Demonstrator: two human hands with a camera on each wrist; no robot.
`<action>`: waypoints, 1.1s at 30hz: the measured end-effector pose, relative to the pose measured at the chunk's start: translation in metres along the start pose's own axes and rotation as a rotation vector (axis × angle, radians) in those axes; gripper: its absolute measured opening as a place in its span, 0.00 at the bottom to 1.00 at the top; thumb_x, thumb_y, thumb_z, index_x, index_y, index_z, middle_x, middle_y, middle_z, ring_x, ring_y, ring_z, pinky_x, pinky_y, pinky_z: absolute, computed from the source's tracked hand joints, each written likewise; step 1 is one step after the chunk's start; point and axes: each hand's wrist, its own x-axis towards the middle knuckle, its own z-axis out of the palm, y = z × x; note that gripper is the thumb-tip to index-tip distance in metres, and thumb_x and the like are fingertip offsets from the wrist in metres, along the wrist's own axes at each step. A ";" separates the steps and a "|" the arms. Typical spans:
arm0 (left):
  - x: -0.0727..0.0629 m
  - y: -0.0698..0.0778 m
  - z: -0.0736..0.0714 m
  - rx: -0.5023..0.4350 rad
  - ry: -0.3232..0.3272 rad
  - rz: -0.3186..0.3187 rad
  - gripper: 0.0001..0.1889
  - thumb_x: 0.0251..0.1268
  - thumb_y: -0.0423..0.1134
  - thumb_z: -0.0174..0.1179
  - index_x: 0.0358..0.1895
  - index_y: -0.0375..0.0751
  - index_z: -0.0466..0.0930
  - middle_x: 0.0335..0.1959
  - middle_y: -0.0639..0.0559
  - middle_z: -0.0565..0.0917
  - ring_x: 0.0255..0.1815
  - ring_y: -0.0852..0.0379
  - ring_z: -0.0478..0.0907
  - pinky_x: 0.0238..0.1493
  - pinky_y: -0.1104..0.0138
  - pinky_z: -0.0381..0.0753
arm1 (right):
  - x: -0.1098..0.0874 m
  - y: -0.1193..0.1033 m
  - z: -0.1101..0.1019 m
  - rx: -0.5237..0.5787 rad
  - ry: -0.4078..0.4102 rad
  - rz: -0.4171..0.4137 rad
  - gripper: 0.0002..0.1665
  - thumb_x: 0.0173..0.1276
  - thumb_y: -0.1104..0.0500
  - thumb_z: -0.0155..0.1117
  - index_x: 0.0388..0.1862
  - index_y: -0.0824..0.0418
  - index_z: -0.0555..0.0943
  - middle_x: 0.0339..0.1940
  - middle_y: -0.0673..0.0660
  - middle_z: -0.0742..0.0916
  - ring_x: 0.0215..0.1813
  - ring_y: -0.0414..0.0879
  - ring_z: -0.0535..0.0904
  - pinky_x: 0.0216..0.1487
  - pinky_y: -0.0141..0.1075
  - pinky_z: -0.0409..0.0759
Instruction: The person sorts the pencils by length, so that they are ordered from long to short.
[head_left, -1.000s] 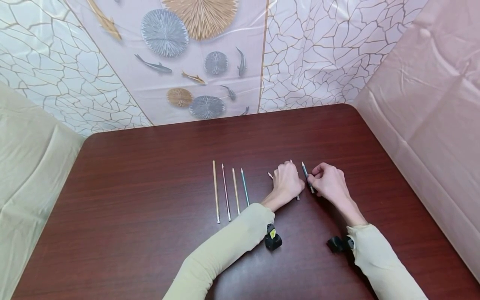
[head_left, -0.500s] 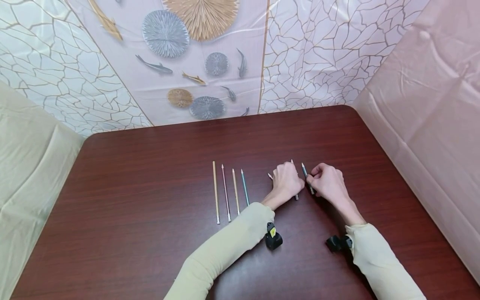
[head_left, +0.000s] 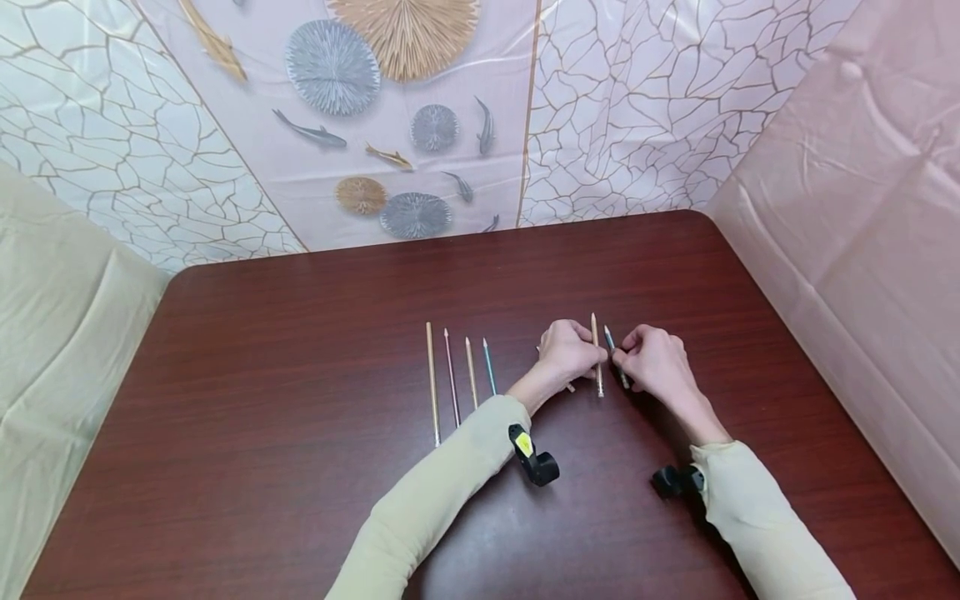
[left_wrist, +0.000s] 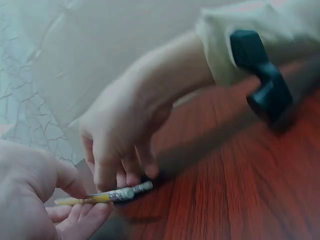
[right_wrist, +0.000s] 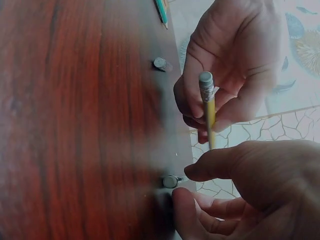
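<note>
My left hand (head_left: 566, 350) pinches a yellow pencil (head_left: 595, 330) between thumb and fingers, its tip pointing away from me. Its eraser end (left_wrist: 122, 193) faces the left wrist camera. Just to the right, my right hand (head_left: 660, 362) holds a blue pencil (head_left: 609, 337) between thumb and fingertips, low at the table. In the right wrist view, that pencil's eraser (right_wrist: 170, 181) shows beside the thumb. Another pencil (head_left: 570, 387) lies slanted under my left hand, mostly hidden by it.
Left of my hands, a gold pencil (head_left: 431, 367), a dark red pencil (head_left: 451, 371), a yellowish pencil (head_left: 471, 367) and a teal pencil (head_left: 489, 367) lie roughly parallel on the brown table (head_left: 262, 400). My left sleeve (head_left: 442, 483) covers some lower ends.
My left hand has turned and lifted the yellow pencil, bringing it slightly right towards the blue pencil. My right hand has stayed almost still.
</note>
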 end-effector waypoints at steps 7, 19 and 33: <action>0.000 -0.001 -0.003 -0.451 -0.134 -0.169 0.11 0.52 0.17 0.63 0.33 0.35 0.76 0.27 0.39 0.83 0.16 0.55 0.78 0.19 0.66 0.82 | 0.004 -0.004 -0.001 -0.023 -0.050 0.014 0.12 0.63 0.60 0.66 0.37 0.69 0.79 0.22 0.56 0.86 0.13 0.43 0.81 0.29 0.42 0.81; -0.004 -0.004 -0.017 -0.473 -0.201 -0.161 0.12 0.53 0.17 0.61 0.34 0.36 0.75 0.24 0.42 0.81 0.17 0.56 0.77 0.18 0.67 0.81 | 0.008 -0.008 -0.001 -0.116 -0.088 0.011 0.10 0.59 0.61 0.66 0.35 0.66 0.79 0.13 0.51 0.81 0.14 0.44 0.79 0.37 0.53 0.79; -0.009 -0.009 -0.030 -0.495 -0.224 -0.171 0.13 0.52 0.16 0.62 0.36 0.37 0.76 0.20 0.45 0.80 0.18 0.55 0.79 0.19 0.66 0.81 | 0.006 -0.009 0.000 -0.116 -0.068 0.012 0.12 0.53 0.60 0.66 0.34 0.65 0.79 0.12 0.50 0.80 0.15 0.45 0.78 0.31 0.48 0.76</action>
